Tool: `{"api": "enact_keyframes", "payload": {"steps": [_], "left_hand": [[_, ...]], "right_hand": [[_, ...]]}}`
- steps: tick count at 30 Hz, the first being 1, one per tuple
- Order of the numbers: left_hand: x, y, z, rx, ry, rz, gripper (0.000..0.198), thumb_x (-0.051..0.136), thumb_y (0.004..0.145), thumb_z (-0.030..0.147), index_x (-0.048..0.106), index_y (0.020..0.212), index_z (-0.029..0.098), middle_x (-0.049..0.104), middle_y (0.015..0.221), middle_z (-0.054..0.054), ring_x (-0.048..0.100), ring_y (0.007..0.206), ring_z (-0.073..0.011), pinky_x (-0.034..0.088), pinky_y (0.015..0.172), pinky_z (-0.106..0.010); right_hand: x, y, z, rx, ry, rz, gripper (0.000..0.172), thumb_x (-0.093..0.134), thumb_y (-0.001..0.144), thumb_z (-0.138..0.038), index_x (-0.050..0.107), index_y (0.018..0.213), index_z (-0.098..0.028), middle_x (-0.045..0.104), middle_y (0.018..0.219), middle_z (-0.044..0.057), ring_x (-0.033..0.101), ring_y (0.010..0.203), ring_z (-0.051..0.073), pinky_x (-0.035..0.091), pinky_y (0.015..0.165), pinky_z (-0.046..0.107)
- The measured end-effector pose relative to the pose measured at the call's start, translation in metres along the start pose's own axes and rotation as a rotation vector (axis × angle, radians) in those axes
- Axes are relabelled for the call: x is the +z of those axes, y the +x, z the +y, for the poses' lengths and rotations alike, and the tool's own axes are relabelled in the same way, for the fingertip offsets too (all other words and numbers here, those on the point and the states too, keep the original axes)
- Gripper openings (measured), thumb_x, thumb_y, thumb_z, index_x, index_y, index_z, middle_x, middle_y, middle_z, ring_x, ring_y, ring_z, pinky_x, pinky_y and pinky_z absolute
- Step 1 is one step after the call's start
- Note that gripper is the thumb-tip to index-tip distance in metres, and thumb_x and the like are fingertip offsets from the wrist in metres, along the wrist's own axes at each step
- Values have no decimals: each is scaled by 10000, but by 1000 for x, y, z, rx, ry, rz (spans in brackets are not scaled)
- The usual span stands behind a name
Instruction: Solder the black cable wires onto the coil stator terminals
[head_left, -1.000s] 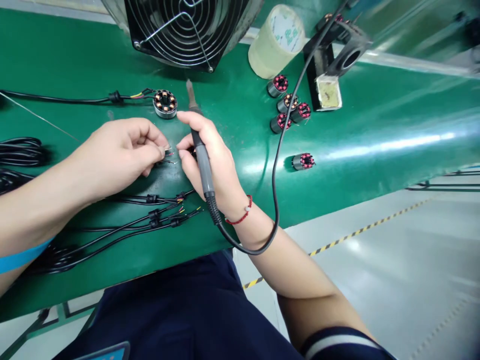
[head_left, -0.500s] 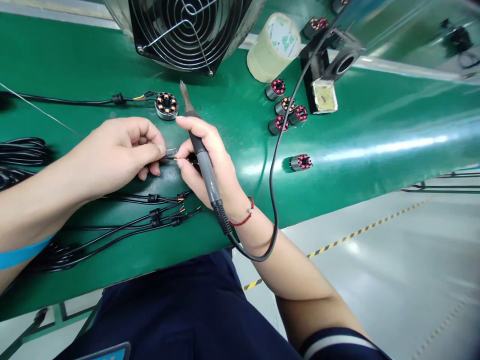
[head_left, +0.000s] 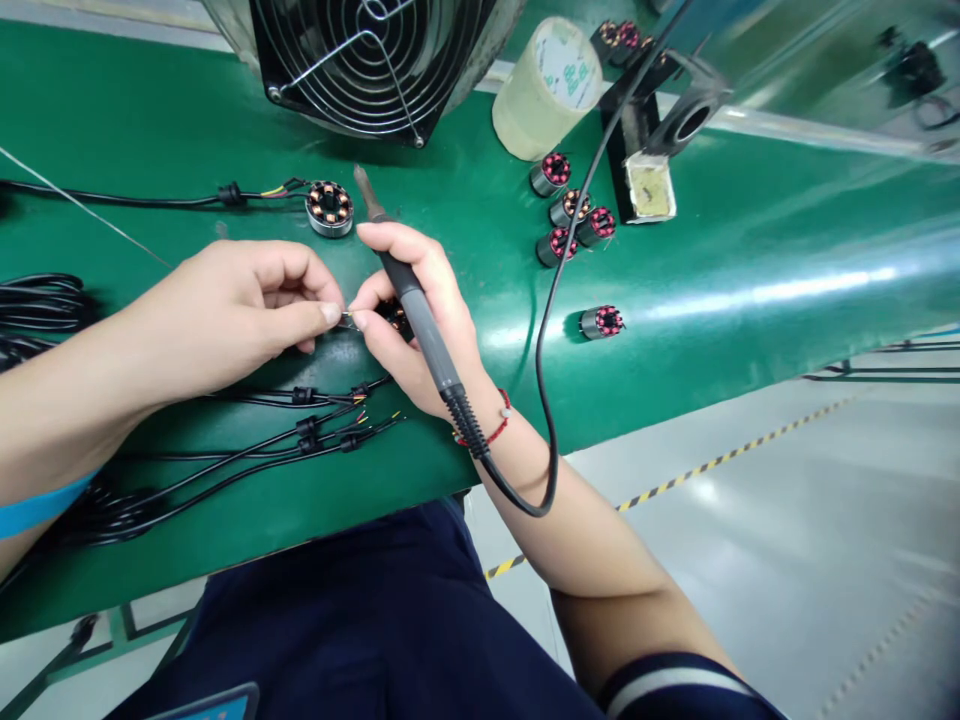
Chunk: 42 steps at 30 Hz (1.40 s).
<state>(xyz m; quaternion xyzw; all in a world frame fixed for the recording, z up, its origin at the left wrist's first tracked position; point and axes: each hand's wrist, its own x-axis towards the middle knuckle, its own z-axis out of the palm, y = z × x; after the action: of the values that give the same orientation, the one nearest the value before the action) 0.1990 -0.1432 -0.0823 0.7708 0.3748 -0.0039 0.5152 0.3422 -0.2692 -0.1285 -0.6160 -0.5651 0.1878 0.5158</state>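
My right hand (head_left: 431, 320) is closed around a soldering iron (head_left: 421, 312), its tip pointing up and away from me. Thumb and forefinger of that hand also pinch at fine wire ends beside a motor stator (head_left: 395, 316), mostly hidden behind the fingers. My left hand (head_left: 259, 310) is closed in a pinch on thin wires (head_left: 348, 320), its fingertips almost touching those of the right. Just beyond the hands, another stator (head_left: 330, 208) with copper windings sits on the bench, joined to a black cable (head_left: 172, 203).
Several black cables (head_left: 300, 440) with stripped ends lie nearer me. A fan (head_left: 375, 70) stands at the back, beside a tape roll (head_left: 544, 95). Several stators (head_left: 574, 215) and an iron stand with a sponge (head_left: 649, 192) are to the right. The iron's cord (head_left: 551, 330) loops over the green bench.
My left hand has shifted slightly right, closer to the right fingertips. The back end of the soldering iron has swung a little to the right and up.
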Motion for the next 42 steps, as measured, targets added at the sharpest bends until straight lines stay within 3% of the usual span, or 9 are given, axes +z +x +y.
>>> {"api": "enact_keyframes", "payload": {"steps": [4, 10, 14, 18, 23, 27, 29, 35, 42], "left_hand": [[2, 4, -3, 48, 72, 34, 362, 573, 635, 530, 701, 731, 205, 637, 605, 13, 503, 534, -115, 353, 548, -246], [5, 7, -4, 46, 202, 106, 339, 507, 614, 513, 676, 656, 222, 574, 553, 34, 417, 493, -101, 316, 563, -267], [6, 7, -5, 36, 192, 127, 323, 515, 618, 496, 677, 664, 220, 582, 556, 29, 439, 488, -110, 325, 565, -276], [8, 7, -6, 31, 189, 136, 288, 526, 625, 469, 663, 646, 217, 553, 534, 37, 421, 474, -101, 336, 570, -274], [9, 7, -3, 16, 195, 134, 214, 561, 651, 391, 668, 648, 205, 542, 533, 57, 424, 482, -84, 405, 626, -281], [12, 6, 1, 2, 242, 122, 159, 571, 655, 337, 659, 624, 208, 517, 478, 92, 393, 429, -56, 384, 582, -249], [14, 5, 1, -13, 275, 120, 142, 570, 647, 320, 656, 613, 213, 519, 457, 104, 380, 393, -51, 332, 526, -230], [16, 1, -1, 32, 303, 162, 191, 543, 688, 346, 651, 612, 209, 510, 462, 114, 365, 380, -30, 313, 528, -228], [17, -1, 0, 30, 278, 186, 302, 512, 715, 452, 663, 628, 206, 478, 471, 104, 323, 388, -27, 314, 530, -244]], "right_hand": [[-2, -2, -8, 66, -10, -47, 483, 603, 906, -28, 515, 1340, -221, 733, 906, -45, 752, 935, 158, 616, 1007, 335], [-6, -3, -4, 59, -145, -120, 543, 598, 908, -42, 504, 1405, -238, 751, 984, -19, 710, 1051, 205, 588, 1030, 377], [-1, -1, -4, 67, -176, -67, 431, 563, 935, -52, 548, 1344, -186, 740, 930, -10, 697, 964, 195, 578, 1041, 391], [1, 0, -6, 164, -161, -53, 449, 545, 944, -36, 530, 1348, -229, 758, 986, -12, 723, 922, 173, 600, 1021, 359], [-13, -5, -16, 61, -16, 99, 389, 527, 956, -40, 562, 1317, -180, 764, 977, 6, 743, 926, 159, 625, 982, 350], [-22, -22, -27, 18, -88, 206, 247, 555, 1025, -182, 635, 1243, -266, 747, 1194, 13, 760, 932, 144, 649, 899, 320], [-21, -34, -28, -40, -155, 272, 199, 607, 994, -204, 667, 1169, -278, 756, 1113, 7, 742, 938, 176, 655, 843, 342], [-10, -58, -26, -68, -93, 491, 102, 664, 961, -311, 669, 1022, -229, 695, 825, -29, 615, 574, 89, 551, 502, 228], [-10, -60, -29, 26, -32, 430, 60, 663, 973, -330, 645, 982, -273, 680, 702, -62, 538, 414, 76, 510, 430, 237]]}}
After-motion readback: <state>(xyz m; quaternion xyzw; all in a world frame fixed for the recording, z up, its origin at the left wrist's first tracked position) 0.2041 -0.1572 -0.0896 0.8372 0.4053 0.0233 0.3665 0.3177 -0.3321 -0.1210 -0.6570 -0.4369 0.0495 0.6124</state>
